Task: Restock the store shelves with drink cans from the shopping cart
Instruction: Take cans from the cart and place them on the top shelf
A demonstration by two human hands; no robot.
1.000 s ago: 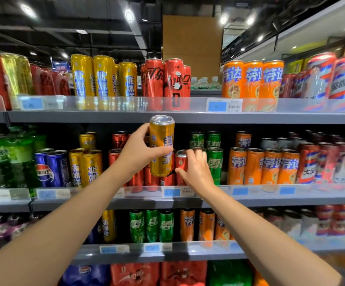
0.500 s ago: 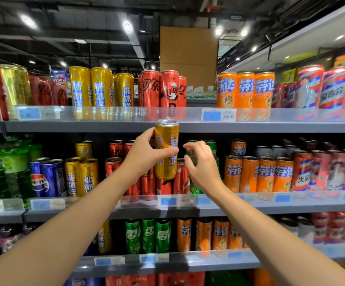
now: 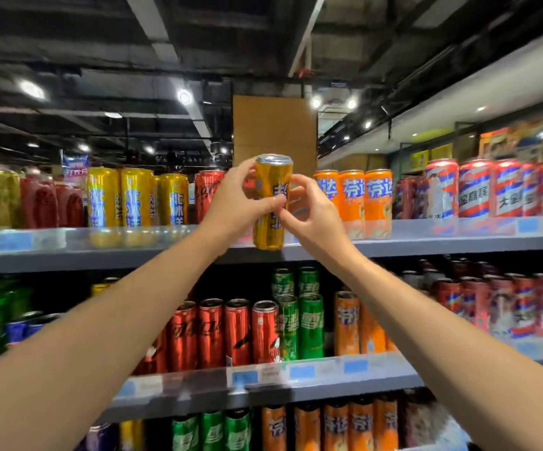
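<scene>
A tall yellow can with blue lettering is held upright in front of the top shelf, its base level with the shelf's front edge. My left hand grips it around the upper half. My right hand pinches the can's right side with thumb and fingertips. Behind the hands on the top shelf stand red cola cans, partly hidden. Matching yellow cans stand in a row to the left of them. The shopping cart is out of sight.
Orange cans and red-white-blue cans fill the top shelf to the right. The middle shelf holds red, green and orange cans. More green and orange cans sit on the shelf below. A brown pillar rises behind.
Both hands rose with the yellow can from the middle shelf's height to the top shelf. My right hand, free before, now pinches the can. The view tilted upward.
</scene>
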